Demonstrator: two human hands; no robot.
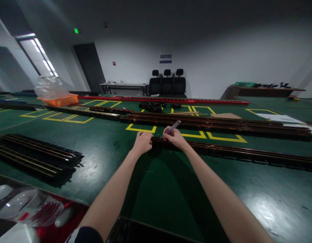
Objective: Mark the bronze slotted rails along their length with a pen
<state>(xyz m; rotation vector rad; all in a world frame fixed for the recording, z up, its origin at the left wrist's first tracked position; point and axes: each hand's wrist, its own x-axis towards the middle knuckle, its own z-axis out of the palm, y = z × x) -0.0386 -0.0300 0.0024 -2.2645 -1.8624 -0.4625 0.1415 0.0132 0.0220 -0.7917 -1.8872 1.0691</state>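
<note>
In the head view my right hand (pixel 173 136) pinches a marker pen (pixel 174 126), its tip pointing down at a long dark metal rail (pixel 221 149). The rail lies across the green table and runs off to the right. My left hand (pixel 142 141) is closed around the rail's left end, with the fingertips partly hidden. A longer bundle of similar dark rails (pixel 208 123) lies just beyond my hands.
A stack of short dark rails (pixel 36 157) lies at left. Farther back are an orange bin (pixel 61 100) with a plastic bag, black parts (pixel 151 106) and a red rail (pixel 208 101). Plastic bottles (pixel 26 206) stand at the table's lower left edge.
</note>
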